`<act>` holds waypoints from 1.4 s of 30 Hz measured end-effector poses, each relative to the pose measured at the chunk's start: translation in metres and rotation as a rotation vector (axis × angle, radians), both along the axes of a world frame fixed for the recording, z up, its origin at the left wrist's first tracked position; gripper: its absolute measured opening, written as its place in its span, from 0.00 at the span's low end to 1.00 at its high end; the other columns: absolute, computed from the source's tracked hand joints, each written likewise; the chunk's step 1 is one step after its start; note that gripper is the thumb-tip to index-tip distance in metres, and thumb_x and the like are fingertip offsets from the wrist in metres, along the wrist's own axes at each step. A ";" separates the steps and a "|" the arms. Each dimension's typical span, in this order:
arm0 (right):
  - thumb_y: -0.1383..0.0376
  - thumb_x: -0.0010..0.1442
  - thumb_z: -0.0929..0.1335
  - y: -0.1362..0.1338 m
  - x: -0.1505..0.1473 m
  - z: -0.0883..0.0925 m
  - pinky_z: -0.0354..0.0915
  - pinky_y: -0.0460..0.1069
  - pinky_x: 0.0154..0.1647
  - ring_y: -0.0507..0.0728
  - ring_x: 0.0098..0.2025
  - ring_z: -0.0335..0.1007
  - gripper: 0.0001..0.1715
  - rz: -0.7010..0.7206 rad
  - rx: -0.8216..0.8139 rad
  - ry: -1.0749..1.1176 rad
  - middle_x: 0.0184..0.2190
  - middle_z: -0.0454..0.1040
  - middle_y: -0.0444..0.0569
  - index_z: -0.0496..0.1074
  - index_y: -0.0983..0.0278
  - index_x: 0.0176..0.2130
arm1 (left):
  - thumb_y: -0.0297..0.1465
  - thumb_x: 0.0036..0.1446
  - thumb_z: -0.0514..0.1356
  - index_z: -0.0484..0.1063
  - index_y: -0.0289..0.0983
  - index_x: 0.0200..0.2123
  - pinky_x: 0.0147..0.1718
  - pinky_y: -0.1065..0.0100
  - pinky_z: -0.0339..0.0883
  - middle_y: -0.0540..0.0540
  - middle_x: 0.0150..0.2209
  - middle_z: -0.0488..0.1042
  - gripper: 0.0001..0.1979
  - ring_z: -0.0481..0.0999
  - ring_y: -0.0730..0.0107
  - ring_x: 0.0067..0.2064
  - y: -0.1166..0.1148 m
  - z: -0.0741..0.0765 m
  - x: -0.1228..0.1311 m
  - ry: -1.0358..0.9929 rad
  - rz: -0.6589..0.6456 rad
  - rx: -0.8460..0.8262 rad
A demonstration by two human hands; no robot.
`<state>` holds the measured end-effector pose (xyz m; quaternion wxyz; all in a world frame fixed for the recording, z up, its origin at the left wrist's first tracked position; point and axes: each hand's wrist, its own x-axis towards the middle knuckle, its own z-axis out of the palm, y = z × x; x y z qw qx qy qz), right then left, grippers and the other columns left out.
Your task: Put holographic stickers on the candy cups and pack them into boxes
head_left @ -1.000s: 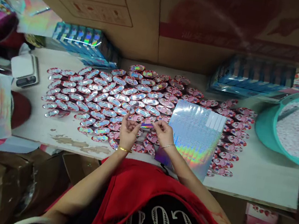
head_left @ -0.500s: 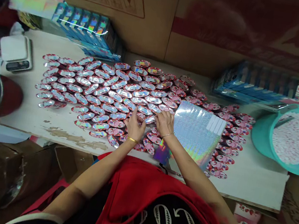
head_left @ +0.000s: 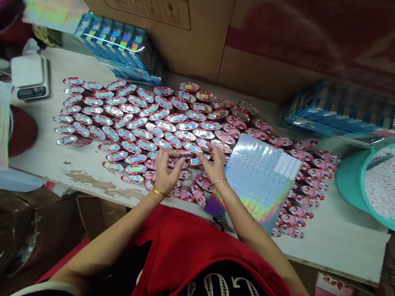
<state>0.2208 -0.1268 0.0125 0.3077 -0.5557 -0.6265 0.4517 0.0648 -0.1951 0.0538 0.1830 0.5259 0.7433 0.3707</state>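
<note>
Many small oval packs (head_left: 155, 131) with shiny silver tops and red printed edges stand close together across the table. Near the front middle, my left hand (head_left: 167, 171) has its thumb and fingers closed on the left end of one small oval pack, which looks tilted. At that pack's other end is my right hand (head_left: 215, 166), its thumb against it and a finger raised apart. Fingers cover much of the pack. Just right of my right hand, a silver holographic sheet (head_left: 259, 173) with white stickers along its upper right lies over other packs, whose tops look pink.
A turquoise basin (head_left: 346, 176) of small pale pieces stands at the right. Blue boxes in clear wrap (head_left: 112, 44) sit at the back left, with more blue boxes (head_left: 338, 110) at the back right. A cardboard carton (head_left: 196, 33) walls the back; a small scale (head_left: 31, 76) is at left.
My left hand has shifted left and turned, its fingers now pointing right. My right hand has moved slightly, its fingers more spread. The view has shifted a little.
</note>
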 end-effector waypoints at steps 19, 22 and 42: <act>0.73 0.64 0.54 0.004 -0.045 -0.022 0.59 0.57 0.48 0.64 0.47 0.61 0.34 0.492 0.210 -0.473 0.44 0.71 0.58 0.51 0.64 0.68 | 0.33 0.54 0.60 0.70 0.39 0.29 0.49 0.56 0.59 0.44 0.39 0.68 0.05 0.67 0.58 0.46 0.007 -0.045 -0.026 0.156 0.217 -0.316; 0.74 0.64 0.52 0.006 -0.046 -0.025 0.57 0.57 0.47 0.64 0.47 0.61 0.35 0.613 0.273 -0.559 0.42 0.71 0.58 0.51 0.61 0.68 | 0.32 0.54 0.60 0.70 0.39 0.29 0.48 0.54 0.57 0.42 0.41 0.68 0.04 0.66 0.54 0.48 0.008 -0.047 -0.023 0.221 0.228 -0.363; 0.58 0.66 0.56 0.065 0.220 -0.022 0.55 0.61 0.60 0.65 0.59 0.57 0.26 -0.386 0.328 -0.677 0.55 0.65 0.61 0.65 0.65 0.58 | 0.38 0.56 0.62 0.69 0.37 0.53 0.57 0.48 0.54 0.35 0.63 0.60 0.22 0.57 0.46 0.63 0.183 -0.051 0.188 0.474 -0.886 -0.191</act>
